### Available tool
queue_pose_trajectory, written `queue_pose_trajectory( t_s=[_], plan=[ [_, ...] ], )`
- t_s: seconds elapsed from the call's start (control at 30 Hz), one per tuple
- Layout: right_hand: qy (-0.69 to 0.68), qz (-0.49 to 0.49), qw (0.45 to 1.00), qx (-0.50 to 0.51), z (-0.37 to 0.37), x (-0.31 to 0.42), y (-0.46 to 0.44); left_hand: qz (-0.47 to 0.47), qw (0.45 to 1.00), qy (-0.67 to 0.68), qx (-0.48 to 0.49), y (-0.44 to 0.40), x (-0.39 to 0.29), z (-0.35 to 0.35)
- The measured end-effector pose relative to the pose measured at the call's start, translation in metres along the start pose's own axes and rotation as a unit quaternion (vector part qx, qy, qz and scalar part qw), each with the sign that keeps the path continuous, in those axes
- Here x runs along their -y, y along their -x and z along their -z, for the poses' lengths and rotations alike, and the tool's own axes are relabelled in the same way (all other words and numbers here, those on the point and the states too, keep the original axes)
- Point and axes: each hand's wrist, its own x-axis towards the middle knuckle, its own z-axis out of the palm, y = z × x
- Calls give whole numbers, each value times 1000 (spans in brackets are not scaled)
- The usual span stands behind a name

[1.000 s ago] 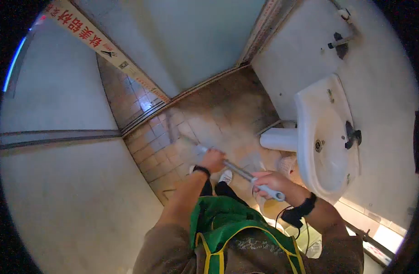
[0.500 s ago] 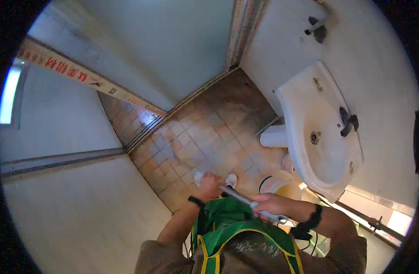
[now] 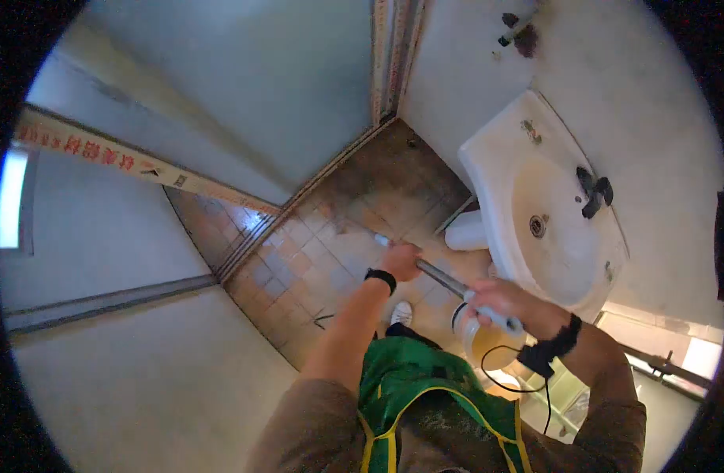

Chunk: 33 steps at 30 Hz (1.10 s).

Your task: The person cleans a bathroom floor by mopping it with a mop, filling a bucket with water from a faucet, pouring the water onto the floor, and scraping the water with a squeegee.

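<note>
My left hand [image 3: 400, 262] wraps round the far part of a long grey pole [image 3: 445, 279] with pale end pieces. Nearer my body, my right hand [image 3: 500, 301] is closed on the pole's light-coloured grip, whose end sticks out past the fingers. The pole slants over the tiled floor [image 3: 299, 260], its far end pale; no tool head can be made out. Both wrists wear black bands, and a black cable hangs from the right one. A round bucket [image 3: 457, 322] with yellowish contents stands below my right hand.
A white washbasin [image 3: 500, 229] with a black tap [image 3: 592, 193] juts from the right wall. Ahead, a frosted glass panel [image 3: 251, 94] meets the floor along a metal track [image 3: 330, 173]. A white shoe [image 3: 401, 314] shows below; a pale wall [image 3: 141, 355] is at left.
Both hands have moved forward with the pole, my left arm now stretched further out and to the right. My view has shifted slightly, and one shoe shows instead of two.
</note>
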Motion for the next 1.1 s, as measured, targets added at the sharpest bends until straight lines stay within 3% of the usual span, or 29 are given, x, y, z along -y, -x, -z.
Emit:
queue_pose_trajectory(
  t_s=[0.03,0.07,0.17,0.23,0.3,0.33,0.37,0.43,0.47,0.5,0.53,0.6,0.67,0.7,0.73,0.77,0.8,0.83,0.87,0.9,0.93,0.97,1.03,1.1],
  plan=[
    [12,38,999,-18,-15,-21,15,-27,999,2,27,7,-13,1],
    [23,76,996,-42,-24,-30,27,-36,999,6,-5,13,-24,0],
    [7,-2,998,-68,-47,-43,76,-108,986,30,-121,37,-67,-15],
    [0,-49,998,-37,-49,-95,75,-199,966,120,-114,51,-59,-19],
    [-52,-83,995,-29,-64,-143,75,-179,965,176,-70,79,-34,-13],
    [-94,-95,990,-36,-76,-157,77,-110,979,171,-6,97,-16,1],
    [-133,-105,985,-40,-93,-177,76,-74,984,157,50,113,19,8],
    [74,-94,974,-193,-146,-264,49,7,984,123,127,147,69,42],
    [181,-98,944,-259,-181,-307,27,15,981,118,153,166,135,44],
    [175,-99,936,-289,-211,-321,15,-103,970,-94,200,180,207,49],
    [168,-100,927,-319,-242,-335,3,-44,967,-87,235,189,213,70],
    [29,-173,919,-353,-294,-273,14,-118,920,-240,285,209,351,87],
    [-20,-184,900,-395,-350,-239,6,-259,791,-468,296,228,449,109],
    [-38,-196,896,-396,-373,-235,-3,-83,865,-340,360,234,458,124],
    [-57,-206,892,-399,-390,-229,-5,136,918,-135,348,236,428,154],
    [-88,-189,873,-442,-420,-235,-1,302,915,0,269,238,387,188],
    [-99,-218,876,-419,-455,-244,7,145,937,-166,271,234,414,184],
    [-109,-246,878,-396,-489,-249,18,-2,911,-349,220,232,442,179],
    [-150,-280,873,-370,-520,-252,38,-155,834,-500,175,230,466,178],
    [-134,-292,856,-404,-568,-269,47,-50,917,-351,181,227,459,174],
    [-169,-311,850,-390,-599,-250,64,54,965,-182,182,211,451,170],
    [-173,-345,840,-381,-627,-247,80,156,973,-8,172,202,408,163],
    [-205,-393,813,-378,-686,-256,101,48,984,-25,173,215,289,160],
    [-188,-412,803,-388,-717,-275,109,134,965,174,142,241,213,131]
  ],
)
